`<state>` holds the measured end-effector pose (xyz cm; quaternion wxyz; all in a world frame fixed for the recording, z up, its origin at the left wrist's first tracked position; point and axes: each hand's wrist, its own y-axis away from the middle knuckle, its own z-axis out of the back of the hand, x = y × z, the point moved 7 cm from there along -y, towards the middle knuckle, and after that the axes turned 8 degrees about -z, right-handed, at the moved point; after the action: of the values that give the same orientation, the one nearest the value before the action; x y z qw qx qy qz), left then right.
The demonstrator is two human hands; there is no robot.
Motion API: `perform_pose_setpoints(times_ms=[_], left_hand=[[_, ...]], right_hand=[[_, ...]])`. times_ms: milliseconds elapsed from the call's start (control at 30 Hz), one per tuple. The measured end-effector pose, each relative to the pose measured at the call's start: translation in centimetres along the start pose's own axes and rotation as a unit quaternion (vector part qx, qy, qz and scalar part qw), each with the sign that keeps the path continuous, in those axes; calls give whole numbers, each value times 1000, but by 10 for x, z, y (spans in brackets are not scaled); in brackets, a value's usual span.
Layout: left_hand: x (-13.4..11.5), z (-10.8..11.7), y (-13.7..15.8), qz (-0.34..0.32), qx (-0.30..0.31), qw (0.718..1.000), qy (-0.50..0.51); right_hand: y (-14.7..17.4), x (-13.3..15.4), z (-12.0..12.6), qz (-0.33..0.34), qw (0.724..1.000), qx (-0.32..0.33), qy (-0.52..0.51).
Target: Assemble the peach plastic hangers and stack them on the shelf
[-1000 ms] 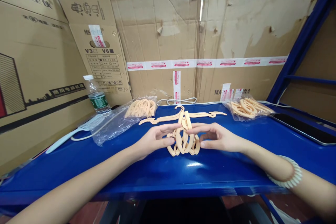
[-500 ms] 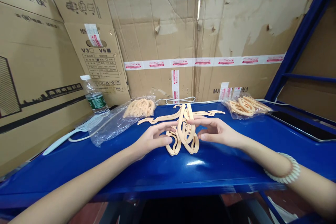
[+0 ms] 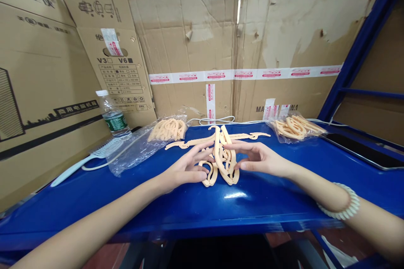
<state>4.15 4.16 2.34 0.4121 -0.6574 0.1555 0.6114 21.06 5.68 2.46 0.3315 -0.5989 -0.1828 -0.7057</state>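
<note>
My left hand (image 3: 191, 165) has its index and middle fingers against the left side of a peach plastic folding hanger (image 3: 217, 147), its thumb lower down and apart. On the other side, my right hand (image 3: 257, 157) holds the hanger's right bar (image 3: 229, 147) at the index fingertip, thumb below. The two bars stand up close together between my hands. Beneath them lie folded hanger pieces (image 3: 208, 181), partly hidden by my fingers. Just behind, another hanger (image 3: 198, 141) lies spread across the blue table (image 3: 176, 210).
Clear bags of peach hangers lie at the back left (image 3: 168, 129) and back right (image 3: 292, 127). On the left are a water bottle (image 3: 115, 117) and a pale hairbrush (image 3: 75, 169). A black phone or tablet (image 3: 362, 150) lies right. Cardboard (image 3: 189, 46) walls the back.
The hanger's left bar has shifted left and apart from the right one at the top. My left hand has turned slightly, its fingers moving along that bar; my right hand barely moved.
</note>
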Motion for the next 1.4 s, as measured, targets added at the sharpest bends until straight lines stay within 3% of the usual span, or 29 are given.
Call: perform_pose_setpoints(times_ms=[333, 833, 1167, 1400], left_hand=[[4, -4, 3, 7, 53, 997, -56], [1, 0, 1, -45, 17, 998, -33], [-7, 6, 1, -36, -8, 994, -104], [-8, 5, 1, -32, -14, 997, -69]], right_hand=[[2, -1, -11, -21, 998, 56, 8], [2, 1, -9, -8, 999, 40, 19], [3, 3, -8, -6, 999, 34, 23], [4, 7, -4, 6, 999, 22, 39]])
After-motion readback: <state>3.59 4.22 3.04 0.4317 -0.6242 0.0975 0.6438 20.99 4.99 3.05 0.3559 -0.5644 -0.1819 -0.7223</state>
